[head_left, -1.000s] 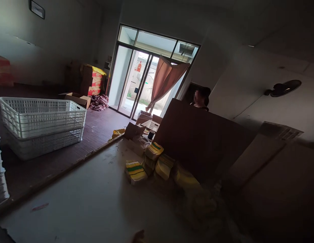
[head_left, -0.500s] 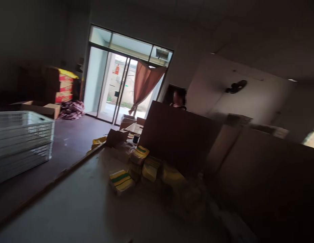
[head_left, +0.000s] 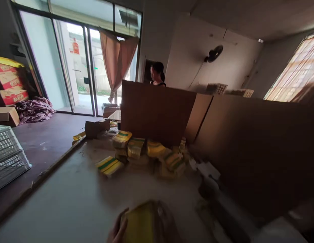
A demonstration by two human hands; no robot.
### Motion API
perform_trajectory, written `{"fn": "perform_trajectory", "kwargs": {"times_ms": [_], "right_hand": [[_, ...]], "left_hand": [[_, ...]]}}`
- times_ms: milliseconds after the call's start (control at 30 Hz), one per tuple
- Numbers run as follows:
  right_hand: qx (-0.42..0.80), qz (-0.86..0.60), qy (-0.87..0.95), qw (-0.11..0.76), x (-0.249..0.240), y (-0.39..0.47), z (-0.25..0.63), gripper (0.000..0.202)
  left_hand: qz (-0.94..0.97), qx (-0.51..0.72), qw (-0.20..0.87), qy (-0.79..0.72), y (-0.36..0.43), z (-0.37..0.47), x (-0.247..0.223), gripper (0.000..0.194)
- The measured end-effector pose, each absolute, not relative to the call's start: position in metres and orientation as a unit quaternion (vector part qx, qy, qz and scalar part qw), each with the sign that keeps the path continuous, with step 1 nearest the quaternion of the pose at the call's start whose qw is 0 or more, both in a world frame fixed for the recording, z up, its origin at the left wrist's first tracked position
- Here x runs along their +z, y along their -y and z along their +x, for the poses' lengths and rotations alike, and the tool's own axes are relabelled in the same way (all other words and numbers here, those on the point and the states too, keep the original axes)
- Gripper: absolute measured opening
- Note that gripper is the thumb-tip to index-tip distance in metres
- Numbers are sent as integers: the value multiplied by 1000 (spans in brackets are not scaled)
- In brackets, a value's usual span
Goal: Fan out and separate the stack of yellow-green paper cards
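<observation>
Gripping a yellow packet [head_left: 141,222], left hand [head_left: 116,233] curled; right hand out of view.

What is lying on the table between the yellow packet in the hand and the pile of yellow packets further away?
Nothing: in the head view the table is bare between the held packet, gripped by the left hand, and the pile.

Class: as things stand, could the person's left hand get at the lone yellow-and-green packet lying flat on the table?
Probably yes. The table is bare between the left hand and the lone packet, but that hand already grips a yellow packet.
</observation>
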State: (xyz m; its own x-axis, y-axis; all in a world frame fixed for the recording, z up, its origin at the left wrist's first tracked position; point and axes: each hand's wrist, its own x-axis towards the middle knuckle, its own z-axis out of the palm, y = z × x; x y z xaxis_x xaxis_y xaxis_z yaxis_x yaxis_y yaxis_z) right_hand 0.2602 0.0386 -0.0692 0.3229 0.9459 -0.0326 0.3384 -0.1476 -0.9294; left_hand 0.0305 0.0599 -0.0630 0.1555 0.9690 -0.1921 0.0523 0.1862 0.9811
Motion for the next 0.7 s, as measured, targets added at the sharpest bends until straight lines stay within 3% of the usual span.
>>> {"fn": "perform_trajectory", "kwargs": {"times_ms": [100, 200, 433, 567, 700], "right_hand": [[353, -658, 428, 509, -61, -34, 253, 59], [331, -656, 395, 551, -53, -31, 254, 50], [267, -644, 396, 598, -36, -5, 274, 32], [196, -673, 305, 645, -30, 5, 312, 36], [126, -698, 160, 687, -27, 6, 358, 42]], "left_hand": [[463, 397, 595, -524, -58, 28, -53, 78], [444, 409, 582, -545, -61, 25, -48, 81], [390, 374, 597, -593, -76, 25, -37, 64], [370, 360, 607, -603, -75, 27, -27, 51], [378, 338, 583, -635, -76, 24, -28, 54]]}}
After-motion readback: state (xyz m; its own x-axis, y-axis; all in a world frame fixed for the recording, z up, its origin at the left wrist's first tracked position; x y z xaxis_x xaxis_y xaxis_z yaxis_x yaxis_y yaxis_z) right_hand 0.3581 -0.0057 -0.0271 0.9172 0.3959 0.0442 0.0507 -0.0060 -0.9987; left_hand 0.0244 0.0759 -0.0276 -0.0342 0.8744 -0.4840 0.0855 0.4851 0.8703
